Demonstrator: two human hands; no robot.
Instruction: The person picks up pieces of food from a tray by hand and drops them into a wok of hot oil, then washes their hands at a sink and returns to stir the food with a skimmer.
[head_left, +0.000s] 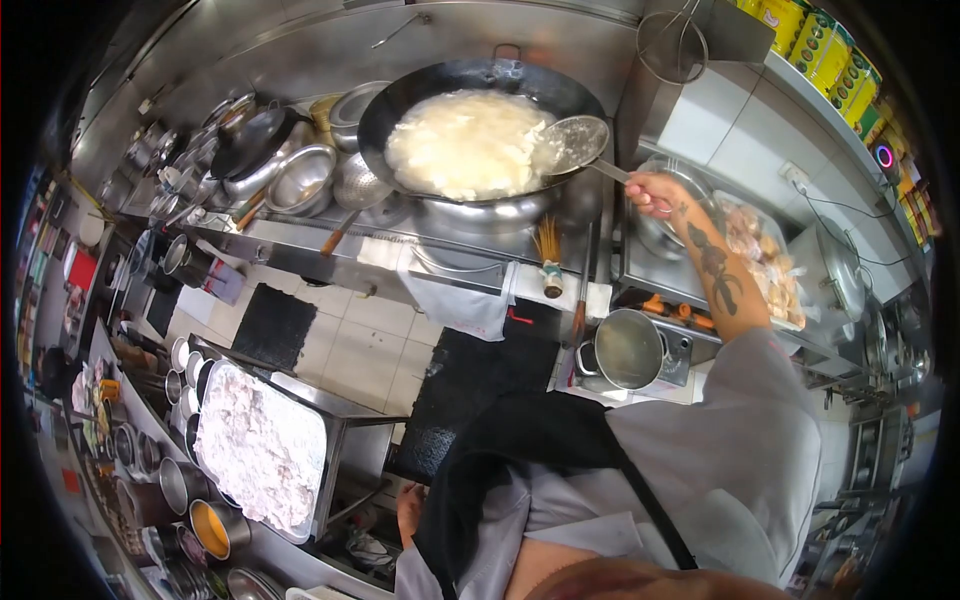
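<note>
My right hand [655, 193] is wrapped around the handle of a round perforated skimmer [580, 146]. The skimmer's bowl lies at the right side of a big black wok [390, 105], its left part meeting the foam. Pale pieces of food [465, 145] crowd the wok in bubbling, foamy liquid; their kind is hard to make out. Low at my side hangs my left hand [408, 512], close to the metal stand with the tray; its fingers are mostly hidden.
A second skimmer [358, 185] and metal bowls [302, 180] sit left of the wok. A bundled brush [549, 262] stands at the stove's front edge, above a pot [628, 350]. Bagged food [755, 245] is at right. Behind my left side is a floury tray [318, 455].
</note>
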